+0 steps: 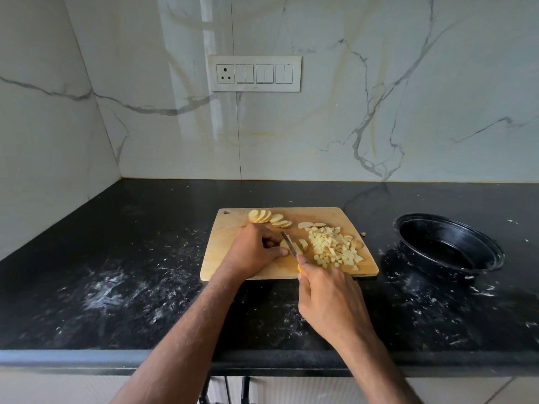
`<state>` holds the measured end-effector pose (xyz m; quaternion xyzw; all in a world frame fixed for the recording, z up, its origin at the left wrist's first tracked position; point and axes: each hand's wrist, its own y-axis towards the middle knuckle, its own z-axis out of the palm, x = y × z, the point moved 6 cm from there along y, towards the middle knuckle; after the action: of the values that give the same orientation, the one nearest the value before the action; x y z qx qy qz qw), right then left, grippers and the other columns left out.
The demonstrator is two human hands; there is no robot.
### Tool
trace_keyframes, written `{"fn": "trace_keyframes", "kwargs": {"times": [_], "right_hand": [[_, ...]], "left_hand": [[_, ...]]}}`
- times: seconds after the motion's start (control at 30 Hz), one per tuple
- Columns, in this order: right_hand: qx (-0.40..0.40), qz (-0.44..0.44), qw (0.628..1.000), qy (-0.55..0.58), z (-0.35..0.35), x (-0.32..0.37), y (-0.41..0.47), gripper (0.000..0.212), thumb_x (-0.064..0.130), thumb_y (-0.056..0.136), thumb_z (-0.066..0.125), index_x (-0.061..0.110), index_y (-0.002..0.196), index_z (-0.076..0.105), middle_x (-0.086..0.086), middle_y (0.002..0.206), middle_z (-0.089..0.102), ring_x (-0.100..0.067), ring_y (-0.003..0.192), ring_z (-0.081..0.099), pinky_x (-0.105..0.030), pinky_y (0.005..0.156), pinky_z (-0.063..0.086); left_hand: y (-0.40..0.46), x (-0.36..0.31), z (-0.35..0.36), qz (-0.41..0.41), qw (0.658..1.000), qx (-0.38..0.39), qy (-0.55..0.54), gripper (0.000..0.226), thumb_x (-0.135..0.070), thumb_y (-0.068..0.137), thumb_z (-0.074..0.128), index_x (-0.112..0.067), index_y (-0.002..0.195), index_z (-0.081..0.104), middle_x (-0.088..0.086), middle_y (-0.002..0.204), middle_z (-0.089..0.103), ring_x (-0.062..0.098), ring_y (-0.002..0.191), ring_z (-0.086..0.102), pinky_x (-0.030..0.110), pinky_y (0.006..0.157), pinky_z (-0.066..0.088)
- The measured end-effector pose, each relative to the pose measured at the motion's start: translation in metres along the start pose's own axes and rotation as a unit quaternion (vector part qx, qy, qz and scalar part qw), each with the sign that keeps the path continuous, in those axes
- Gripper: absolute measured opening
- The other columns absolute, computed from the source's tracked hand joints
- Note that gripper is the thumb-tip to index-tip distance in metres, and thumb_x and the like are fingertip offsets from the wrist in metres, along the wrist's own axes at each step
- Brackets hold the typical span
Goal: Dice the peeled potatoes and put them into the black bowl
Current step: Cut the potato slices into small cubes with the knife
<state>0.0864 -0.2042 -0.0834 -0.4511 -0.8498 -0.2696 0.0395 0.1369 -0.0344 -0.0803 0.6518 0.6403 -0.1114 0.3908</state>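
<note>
A wooden cutting board [233, 260] lies on the black counter. My left hand [256, 252] presses down on a small stack of potato slices [302, 244] at the board's middle. My right hand [329, 301] grips a yellow-handled knife [288, 243], its blade resting across those slices. A pile of diced potato [335, 249] sits on the board's right half. Round potato slices [269, 218] lie fanned along the far edge. The black bowl [493, 255] stands to the right of the board, with nothing visible inside it.
The black counter [131, 272] is streaked with white smears. A marble wall with a switch panel [255, 73] rises behind. A small potato scrap [363, 234] lies just off the board's right edge. The counter's front edge runs below my forearms.
</note>
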Motion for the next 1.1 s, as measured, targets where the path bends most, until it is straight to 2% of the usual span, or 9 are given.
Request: {"fn": "trace_keyframes", "kwargs": {"times": [0.1, 0.2, 0.27, 0.43, 0.57, 0.63, 0.73, 0.9, 1.1], "right_hand": [[-0.002, 0.001, 1.0, -0.009, 0.001, -0.001, 0.001, 0.042, 0.032, 0.102, 0.047, 0.025, 0.144, 0.051, 0.013, 0.065, 0.063, -0.004, 0.048, 0.053, -0.009, 0.047, 0.039], [-0.005, 0.003, 1.0, -0.016, 0.003, -0.004, 0.003, 0.04, 0.031, 0.102, 0.047, 0.026, 0.141, 0.055, 0.011, 0.074, 0.071, -0.005, 0.05, 0.056, -0.013, 0.049, 0.048], [-0.003, 0.009, 1.0, -0.018, 0.004, -0.006, 0.004, 0.038, 0.031, 0.102, 0.047, 0.026, 0.138, 0.058, 0.011, 0.078, 0.072, -0.004, 0.05, 0.056, -0.015, 0.049, 0.05], [0.012, 0.015, 1.0, -0.02, 0.007, -0.009, 0.008, 0.029, 0.03, 0.101, 0.05, 0.023, 0.123, 0.067, 0.013, 0.1, 0.075, -0.006, 0.047, 0.052, -0.014, 0.042, 0.039], [0.021, 0.017, 1.0, -0.014, 0.007, -0.009, 0.011, 0.028, 0.029, 0.1, 0.051, 0.021, 0.119, 0.069, 0.013, 0.105, 0.075, -0.006, 0.045, 0.051, -0.015, 0.04, 0.034], [0.022, 0.016, 0.999, -0.017, 0.007, -0.009, 0.013, 0.027, 0.029, 0.101, 0.05, 0.02, 0.115, 0.07, 0.011, 0.104, 0.075, -0.007, 0.045, 0.051, -0.016, 0.039, 0.033], [0.021, 0.014, 0.999, -0.032, 0.008, -0.006, 0.018, 0.03, 0.03, 0.102, 0.044, 0.018, 0.112, 0.07, 0.007, 0.086, 0.074, -0.01, 0.048, 0.052, -0.019, 0.04, 0.033], [0.001, 0.01, 1.0, -0.026, 0.01, 0.0, 0.028, 0.028, 0.027, 0.101, 0.049, 0.02, 0.121, 0.068, 0.007, 0.08, 0.07, -0.009, 0.057, 0.06, -0.029, 0.05, 0.054], [0.005, 0.005, 0.999, -0.032, 0.007, -0.001, 0.02, 0.034, 0.026, 0.1, 0.05, 0.024, 0.132, 0.062, 0.008, 0.073, 0.066, -0.009, 0.054, 0.056, -0.028, 0.049, 0.053]], "left_hand": [[0.001, -0.001, 0.001, 0.003, 1.0, 0.008, 0.005, 0.016, -0.024, 0.077, 0.086, -0.019, 0.076, 0.071, 0.005, 0.078, 0.067, 0.012, 0.071, 0.05, 0.044, 0.076, 0.054], [0.001, 0.0, 0.001, -0.007, 1.0, -0.003, 0.007, 0.024, -0.022, 0.076, 0.086, -0.003, 0.074, 0.072, 0.014, 0.082, 0.071, 0.017, 0.069, 0.054, 0.045, 0.075, 0.053], [0.0, 0.0, 0.001, -0.006, 1.0, -0.009, 0.011, 0.023, -0.021, 0.076, 0.086, -0.001, 0.079, 0.074, 0.014, 0.083, 0.072, 0.027, 0.074, 0.062, 0.044, 0.075, 0.053], [0.0, -0.003, 0.001, -0.003, 1.0, -0.01, 0.015, 0.021, -0.021, 0.077, 0.086, -0.003, 0.08, 0.077, 0.009, 0.082, 0.073, 0.03, 0.08, 0.064, 0.041, 0.074, 0.053], [0.001, -0.002, 0.001, -0.006, 1.0, -0.006, 0.01, 0.015, -0.021, 0.077, 0.086, -0.009, 0.083, 0.08, 0.003, 0.084, 0.074, 0.024, 0.08, 0.066, 0.04, 0.076, 0.054], [0.001, -0.003, 0.0, -0.008, 1.0, -0.005, 0.007, 0.015, -0.02, 0.077, 0.086, -0.011, 0.087, 0.081, 0.0, 0.085, 0.074, 0.02, 0.08, 0.067, 0.038, 0.076, 0.055], [0.002, -0.003, -0.001, -0.008, 1.0, -0.004, 0.012, 0.019, -0.022, 0.077, 0.087, -0.014, 0.093, 0.081, -0.005, 0.089, 0.073, 0.013, 0.08, 0.066, 0.033, 0.078, 0.056], [0.0, -0.004, 0.0, -0.003, 1.0, -0.01, 0.017, 0.018, -0.022, 0.078, 0.086, -0.014, 0.094, 0.081, -0.011, 0.087, 0.067, 0.007, 0.08, 0.063, 0.013, 0.07, 0.048], [-0.003, -0.005, 0.002, -0.017, 0.999, -0.024, 0.031, 0.011, -0.022, 0.079, 0.082, -0.018, 0.089, 0.081, -0.013, 0.087, 0.065, 0.011, 0.088, 0.062, 0.02, 0.078, 0.05]]}}
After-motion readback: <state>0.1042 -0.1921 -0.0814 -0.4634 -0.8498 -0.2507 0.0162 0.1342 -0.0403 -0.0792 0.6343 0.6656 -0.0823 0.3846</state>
